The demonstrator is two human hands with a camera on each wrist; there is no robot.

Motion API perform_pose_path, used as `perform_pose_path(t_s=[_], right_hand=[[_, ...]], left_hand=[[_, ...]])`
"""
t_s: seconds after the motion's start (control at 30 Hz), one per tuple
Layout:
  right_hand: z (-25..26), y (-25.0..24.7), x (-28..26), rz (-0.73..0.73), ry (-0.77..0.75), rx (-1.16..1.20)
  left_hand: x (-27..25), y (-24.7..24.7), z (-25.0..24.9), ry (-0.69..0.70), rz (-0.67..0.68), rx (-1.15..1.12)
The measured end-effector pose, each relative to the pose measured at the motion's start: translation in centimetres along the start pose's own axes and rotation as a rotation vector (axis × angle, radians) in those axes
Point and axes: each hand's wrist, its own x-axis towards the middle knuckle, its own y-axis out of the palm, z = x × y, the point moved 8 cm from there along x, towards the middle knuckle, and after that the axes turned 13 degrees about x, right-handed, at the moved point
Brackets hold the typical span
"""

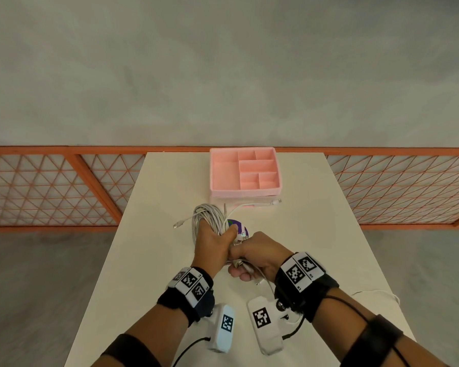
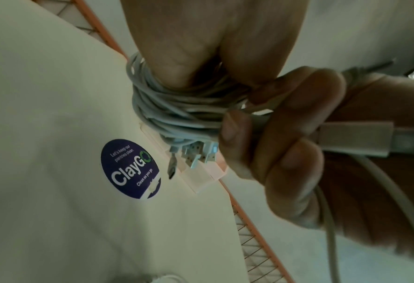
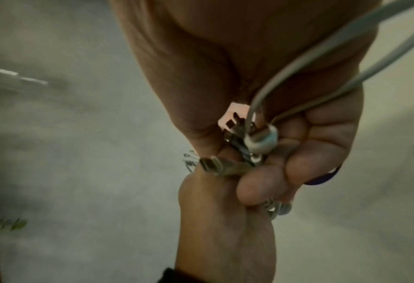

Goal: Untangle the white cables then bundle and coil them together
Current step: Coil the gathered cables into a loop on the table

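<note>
A coil of white cables [image 1: 208, 217] sits in my left hand [image 1: 213, 243], whose fingers are curled through and around the loops just above the table [image 1: 154, 260]. In the left wrist view the cable coil [image 2: 177, 107] wraps my left hand [image 2: 201, 47], with several plug ends [image 2: 196, 155] hanging below. My right hand [image 1: 260, 256] presses against the left and grips cable ends and a plug [image 3: 261, 141]. Loose cable strands [image 3: 322, 63] run back over the right palm. One free plug end [image 1: 276, 201] lies near the tray, another free end [image 1: 176, 225] to the coil's left.
A pink divided tray [image 1: 245, 193] stands at the table's far end. A round blue sticker [image 2: 131, 168] is stuck on the tabletop under the hands. An orange lattice fence [image 1: 51, 189] runs behind the table. Another thin white cable [image 1: 376, 292] crosses the table's right edge.
</note>
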Motion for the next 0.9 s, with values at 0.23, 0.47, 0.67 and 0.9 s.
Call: perform_pose_path(t_s=[0.23,0.47,0.67,0.9], right_hand=[[1.8,0.6,-0.8,0.014,-0.138,0.029],[2.9,1.7,-1.1,0.202,-0.177,-0.175],[3.8,-0.5,0.3,0.093,-0.111,-0.285],[4.5,-0.8,0.8,0.128,-0.047,-0.400]], left_hand=[[0.9,-0.4,2.1,-0.225,-0.072,-0.189],[1.1,0.0,2.1,-0.168,0.028,-0.352],[-0.4,1.8,-0.1,-0.086,0.407,-0.435],[-2.5,1.8,-4.3,0.255,0.718,-0.174]])
